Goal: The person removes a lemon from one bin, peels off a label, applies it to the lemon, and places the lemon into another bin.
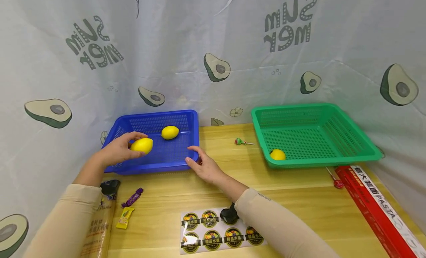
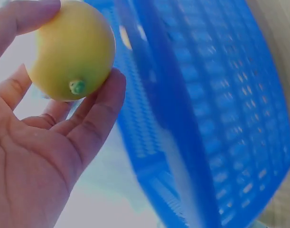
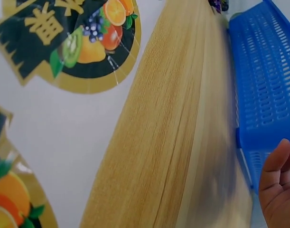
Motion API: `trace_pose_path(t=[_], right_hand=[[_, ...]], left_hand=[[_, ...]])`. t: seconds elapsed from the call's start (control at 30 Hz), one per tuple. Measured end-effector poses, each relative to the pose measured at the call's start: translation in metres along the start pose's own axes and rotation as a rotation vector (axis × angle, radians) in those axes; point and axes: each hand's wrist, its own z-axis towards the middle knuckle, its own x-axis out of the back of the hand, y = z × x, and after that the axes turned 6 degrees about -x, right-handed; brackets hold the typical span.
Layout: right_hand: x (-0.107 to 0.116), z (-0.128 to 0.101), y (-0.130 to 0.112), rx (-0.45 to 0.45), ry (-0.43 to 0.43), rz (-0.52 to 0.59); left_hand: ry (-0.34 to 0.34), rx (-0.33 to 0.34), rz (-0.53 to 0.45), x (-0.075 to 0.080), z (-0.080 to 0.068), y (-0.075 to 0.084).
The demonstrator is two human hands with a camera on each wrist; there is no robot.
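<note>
Pinching a lemon point(image 1: 142, 145), left grip point(image 1: 116, 151); right grip point(image 1: 204, 165) spread beside blue basket point(image 1: 191, 119)

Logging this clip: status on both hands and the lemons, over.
Left hand grips a lemon over the blue basket. Right hand open at its front rim. Second lemon inside, third in green basket.
</note>
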Motion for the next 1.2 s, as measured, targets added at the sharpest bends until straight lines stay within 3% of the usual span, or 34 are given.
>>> trace_pose_path(t=[0.2, 0.37, 0.53, 0.67, 0.83, 1.03, 1.2], right_hand=[[0.001, 0.000, 0.001, 0.006, 0.001, 0.007], [0.001, -0.002, 0.000, -0.003, -0.015, 0.022], [0.005, -0.002, -0.003, 0.033, -0.021, 0.003], [0.015, -0.009, -0.005, 0.065, -0.016, 0.015], [0.033, -0.034, -0.002, 0.028, -0.008, 0.042], [0.057, -0.071, 0.018, -0.025, 0.023, 0.002], [0.076, -0.105, 0.041, -0.049, 0.001, 0.006]], left_hand=[[0.125, -0.117, -0.027, -0.019, -0.027, 0.028], [0.166, -0.192, -0.163, -0.046, -0.051, 0.044], [0.076, -0.237, -0.286, -0.080, -0.059, 0.050], [-0.040, -0.222, -0.312, -0.107, -0.056, 0.052], [-0.162, -0.187, -0.354, -0.134, -0.048, 0.051], [-0.210, -0.148, -0.358, -0.161, -0.035, 0.052], [-0.248, -0.129, -0.389, -0.182, -0.021, 0.059]])
